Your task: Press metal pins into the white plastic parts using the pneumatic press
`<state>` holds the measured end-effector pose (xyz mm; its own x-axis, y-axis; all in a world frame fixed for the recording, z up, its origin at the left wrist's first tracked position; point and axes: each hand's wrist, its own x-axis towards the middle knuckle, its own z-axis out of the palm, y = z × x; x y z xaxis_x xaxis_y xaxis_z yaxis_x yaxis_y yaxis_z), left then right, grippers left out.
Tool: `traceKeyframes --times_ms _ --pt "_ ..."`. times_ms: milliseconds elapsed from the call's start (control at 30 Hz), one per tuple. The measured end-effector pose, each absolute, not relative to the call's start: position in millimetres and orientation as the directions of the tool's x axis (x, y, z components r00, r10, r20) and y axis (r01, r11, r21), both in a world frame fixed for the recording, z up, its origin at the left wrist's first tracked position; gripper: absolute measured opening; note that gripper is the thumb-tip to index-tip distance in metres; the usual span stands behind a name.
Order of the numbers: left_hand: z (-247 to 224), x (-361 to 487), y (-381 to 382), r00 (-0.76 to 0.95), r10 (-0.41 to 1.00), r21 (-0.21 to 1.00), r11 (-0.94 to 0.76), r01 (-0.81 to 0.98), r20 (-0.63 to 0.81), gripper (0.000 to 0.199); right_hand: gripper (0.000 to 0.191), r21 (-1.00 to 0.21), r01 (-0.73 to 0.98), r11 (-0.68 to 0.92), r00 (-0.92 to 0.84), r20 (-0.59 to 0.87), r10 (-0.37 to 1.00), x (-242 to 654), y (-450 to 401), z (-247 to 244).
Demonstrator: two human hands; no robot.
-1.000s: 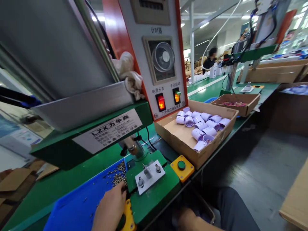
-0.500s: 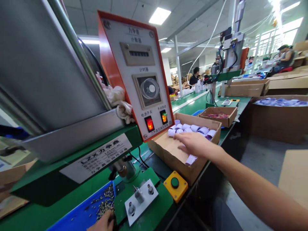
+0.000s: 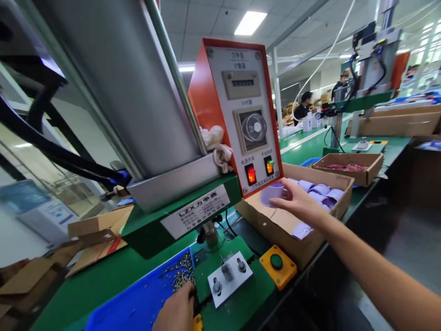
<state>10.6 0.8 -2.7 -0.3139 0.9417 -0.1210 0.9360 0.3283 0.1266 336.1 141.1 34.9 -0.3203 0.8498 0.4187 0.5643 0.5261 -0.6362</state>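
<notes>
My right hand (image 3: 299, 203) reaches into a cardboard box (image 3: 275, 227) and grips a pale purple cup-shaped part (image 3: 271, 194) lifted above the box floor. Several more purple parts (image 3: 322, 191) lie at the box's far end. My left hand (image 3: 177, 312) rests at the bottom edge on a blue tray (image 3: 138, 303), fingers at a pile of small metal rivets (image 3: 182, 275); what it pinches is hidden. Between the hands stands a green press (image 3: 179, 202) with a white fixture plate (image 3: 229, 277) and pins.
An orange-and-white control box (image 3: 243, 115) with lit switches faces me. A yellow push button (image 3: 277, 266) sits by the fixture. A second cardboard box (image 3: 347, 165) and another press (image 3: 365, 59) stand farther along the green bench. People work in the distance. Flat cardboard lies at left.
My right hand came up from below, reached into the box and has now picked up one purple part. My left hand stayed at the rivets. My head turned left and upward.
</notes>
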Motion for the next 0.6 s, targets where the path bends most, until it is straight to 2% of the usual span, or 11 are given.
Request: traceKeyframes --times_ms 33,67,100,133,200,267,333,467,600 --pt "-2.2 11.3 0.4 -0.32 0.939 0.131 0.335 0.933 -0.124 0.03 0.043 -0.773 0.319 0.548 -0.273 0.478 0.835 322.7 127.2 29.0" --pt "-1.9 11.6 0.2 -0.322 0.939 0.133 0.336 0.932 -0.121 0.031 0.047 -0.85 0.029 0.526 -0.239 0.505 0.829 306.4 114.3 22.4" --pt "-1.9 11.6 0.0 -0.318 0.941 0.133 0.332 0.934 -0.118 0.032 0.054 -0.856 -0.208 0.472 -0.248 0.513 0.822 288.3 103.2 15.8" --pt "-2.1 11.3 -0.3 -0.319 0.94 0.131 0.334 0.934 -0.121 0.033 0.059 -0.839 -0.37 0.399 -0.277 0.51 0.814 269.9 94.3 9.7" --pt "-2.8 10.5 -1.1 -0.33 0.936 0.129 0.345 0.93 -0.125 0.035 0.063 -0.82 -0.495 0.289 -0.354 0.493 0.795 237.8 83.8 1.0" --pt "-3.7 10.3 -2.2 -0.346 0.93 0.108 0.359 0.927 -0.125 0.033 0.063 -0.829 -0.497 0.256 -0.401 0.481 0.779 217.7 80.4 -2.3" --pt "-4.0 11.1 -3.1 -0.336 0.936 0.082 0.345 0.935 -0.104 0.031 0.062 -0.842 -0.452 0.296 -0.428 0.495 0.756 210.7 80.4 -1.3" --pt "-3.5 14.7 -1.0 -0.339 0.934 0.082 0.349 0.934 -0.109 0.032 0.067 -0.845 -0.234 0.48 -0.504 0.528 0.684 216.2 81.6 6.2" --pt "-5.8 9.2 0.3 -0.337 0.938 0.138 0.346 0.928 -0.087 0.032 0.072 -0.745 -0.051 0.665 -0.529 0.585 0.615 220.1 79.8 3.4"
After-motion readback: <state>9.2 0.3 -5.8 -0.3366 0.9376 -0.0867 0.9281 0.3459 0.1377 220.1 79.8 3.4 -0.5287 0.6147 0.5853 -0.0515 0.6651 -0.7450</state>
